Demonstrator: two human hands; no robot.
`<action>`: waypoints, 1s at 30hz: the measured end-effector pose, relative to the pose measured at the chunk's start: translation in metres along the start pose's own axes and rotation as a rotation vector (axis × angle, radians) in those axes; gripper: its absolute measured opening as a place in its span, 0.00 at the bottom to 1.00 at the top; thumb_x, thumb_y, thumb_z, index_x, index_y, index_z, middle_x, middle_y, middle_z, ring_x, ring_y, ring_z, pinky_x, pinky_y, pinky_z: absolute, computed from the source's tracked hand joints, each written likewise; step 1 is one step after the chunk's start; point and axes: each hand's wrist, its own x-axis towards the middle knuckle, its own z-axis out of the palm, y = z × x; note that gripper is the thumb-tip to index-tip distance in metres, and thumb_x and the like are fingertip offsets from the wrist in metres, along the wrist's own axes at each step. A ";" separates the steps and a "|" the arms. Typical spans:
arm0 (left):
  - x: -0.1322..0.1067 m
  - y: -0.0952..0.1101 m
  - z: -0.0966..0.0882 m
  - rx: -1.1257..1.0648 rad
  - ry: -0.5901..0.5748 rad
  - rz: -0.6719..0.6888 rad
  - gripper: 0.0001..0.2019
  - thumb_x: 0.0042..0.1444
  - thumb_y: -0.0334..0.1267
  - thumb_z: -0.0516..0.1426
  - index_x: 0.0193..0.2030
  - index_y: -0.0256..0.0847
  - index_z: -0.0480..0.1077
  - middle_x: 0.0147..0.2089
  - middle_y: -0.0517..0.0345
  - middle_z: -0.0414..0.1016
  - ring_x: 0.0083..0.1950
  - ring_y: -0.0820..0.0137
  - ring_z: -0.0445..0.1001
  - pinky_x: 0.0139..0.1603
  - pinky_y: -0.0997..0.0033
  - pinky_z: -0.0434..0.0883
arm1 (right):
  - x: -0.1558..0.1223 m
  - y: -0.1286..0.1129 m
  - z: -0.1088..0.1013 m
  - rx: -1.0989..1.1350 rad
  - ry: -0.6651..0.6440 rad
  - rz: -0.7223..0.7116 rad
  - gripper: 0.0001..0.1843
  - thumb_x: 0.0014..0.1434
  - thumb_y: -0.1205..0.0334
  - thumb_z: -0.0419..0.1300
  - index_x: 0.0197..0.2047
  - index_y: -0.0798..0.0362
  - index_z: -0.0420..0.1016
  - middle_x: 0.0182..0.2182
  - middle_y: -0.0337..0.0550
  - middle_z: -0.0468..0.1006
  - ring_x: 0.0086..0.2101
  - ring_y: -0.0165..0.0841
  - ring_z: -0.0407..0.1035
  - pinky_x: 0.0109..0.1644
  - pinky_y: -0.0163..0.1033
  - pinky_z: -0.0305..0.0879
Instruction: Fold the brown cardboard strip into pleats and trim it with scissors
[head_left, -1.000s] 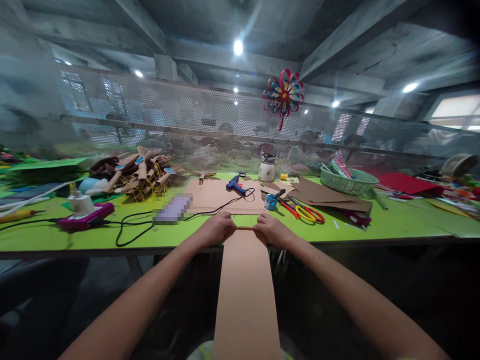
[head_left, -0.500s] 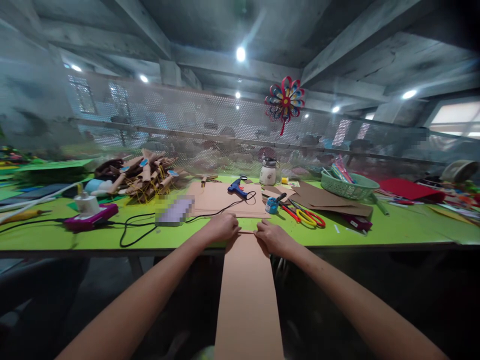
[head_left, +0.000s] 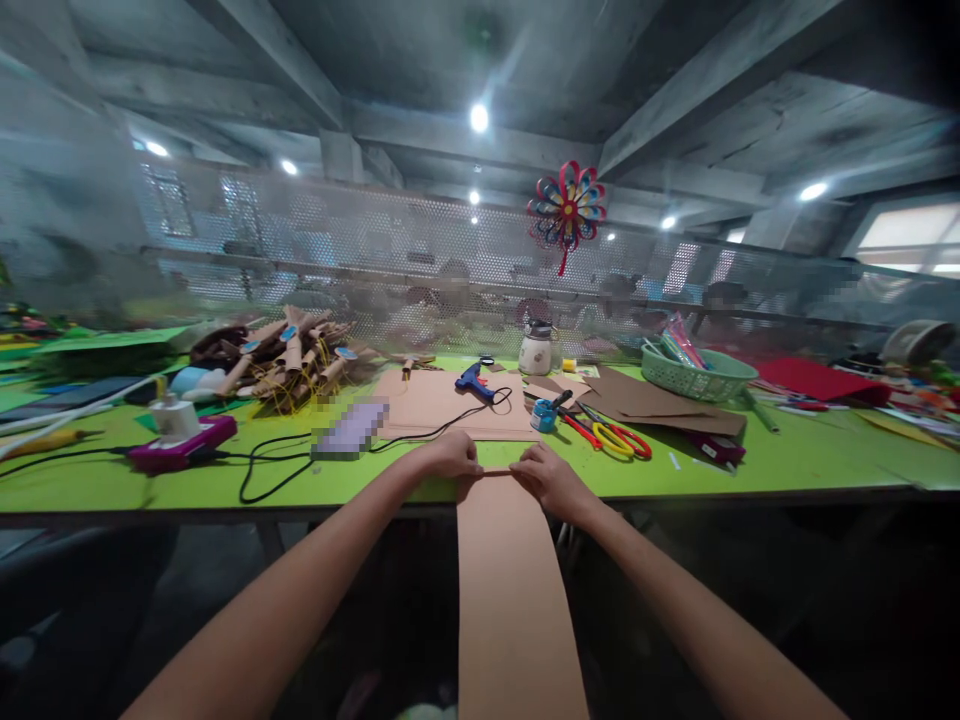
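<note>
A long strip of brown card (head_left: 514,590) runs from my lap up to the near edge of the green table (head_left: 787,455). My left hand (head_left: 448,456) and my right hand (head_left: 550,477) both pinch the strip's far end, one at each corner, with fingers closed on it. Just beyond my hands lies a large brown card sheet (head_left: 442,400) with a blue glue gun (head_left: 474,379) on it, its black cord (head_left: 277,465) trailing left.
Red and yellow scissors (head_left: 611,435), a small blue pot (head_left: 541,412), a white jar (head_left: 535,347), brown card pieces (head_left: 660,398) and a green basket (head_left: 697,372) sit to the right. A pile of rolled brown paper figures (head_left: 289,355) and a magenta device (head_left: 180,445) lie left. A mesh screen (head_left: 375,260) backs the table.
My hands have come closer together on the strip's end, and the strip's lower part has swung slightly to the right. The view has tilted up a little.
</note>
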 end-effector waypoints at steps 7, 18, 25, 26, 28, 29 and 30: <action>-0.001 -0.002 -0.002 -0.061 -0.028 0.005 0.11 0.41 0.44 0.60 0.25 0.37 0.72 0.21 0.63 0.68 0.25 0.74 0.63 0.25 0.76 0.57 | -0.006 -0.002 0.003 0.058 0.075 0.045 0.10 0.63 0.63 0.54 0.43 0.53 0.75 0.36 0.49 0.71 0.38 0.35 0.65 0.40 0.39 0.65; -0.018 0.019 -0.006 -0.245 0.108 0.123 0.09 0.44 0.40 0.59 0.28 0.35 0.70 0.24 0.61 0.69 0.27 0.73 0.65 0.25 0.78 0.59 | 0.011 -0.006 -0.038 0.447 -0.121 0.322 0.17 0.60 0.53 0.55 0.38 0.57 0.78 0.31 0.44 0.78 0.32 0.34 0.70 0.34 0.35 0.65; -0.065 0.045 -0.027 -0.165 0.180 0.299 0.14 0.55 0.42 0.55 0.43 0.38 0.75 0.31 0.58 0.75 0.32 0.72 0.69 0.31 0.76 0.62 | 0.017 -0.033 -0.078 0.436 -0.103 0.300 0.18 0.59 0.52 0.56 0.31 0.60 0.78 0.24 0.41 0.75 0.25 0.28 0.66 0.27 0.30 0.59; -0.072 0.048 -0.030 -0.159 0.175 0.336 0.14 0.57 0.42 0.54 0.44 0.39 0.75 0.34 0.56 0.76 0.34 0.71 0.70 0.33 0.76 0.62 | 0.017 -0.040 -0.084 0.404 -0.089 0.272 0.18 0.60 0.53 0.55 0.31 0.59 0.77 0.23 0.41 0.75 0.25 0.28 0.65 0.27 0.30 0.58; -0.084 0.054 -0.034 -0.158 0.175 0.385 0.13 0.58 0.42 0.53 0.41 0.38 0.76 0.37 0.55 0.77 0.37 0.70 0.72 0.36 0.75 0.63 | 0.017 -0.054 -0.096 0.323 -0.073 0.190 0.18 0.62 0.54 0.54 0.31 0.58 0.77 0.24 0.41 0.75 0.25 0.27 0.66 0.28 0.30 0.58; -0.090 0.057 -0.035 -0.167 0.184 0.391 0.13 0.59 0.41 0.53 0.39 0.38 0.76 0.37 0.54 0.77 0.38 0.70 0.72 0.37 0.75 0.64 | 0.016 -0.060 -0.101 0.285 -0.069 0.147 0.18 0.63 0.54 0.53 0.32 0.58 0.77 0.23 0.41 0.75 0.25 0.27 0.66 0.28 0.30 0.58; -0.097 0.059 -0.035 -0.178 0.201 0.385 0.12 0.58 0.40 0.53 0.38 0.38 0.76 0.36 0.55 0.77 0.38 0.70 0.72 0.37 0.75 0.64 | 0.015 -0.066 -0.105 0.254 -0.071 0.107 0.18 0.63 0.55 0.52 0.32 0.58 0.77 0.23 0.41 0.75 0.25 0.27 0.67 0.29 0.30 0.58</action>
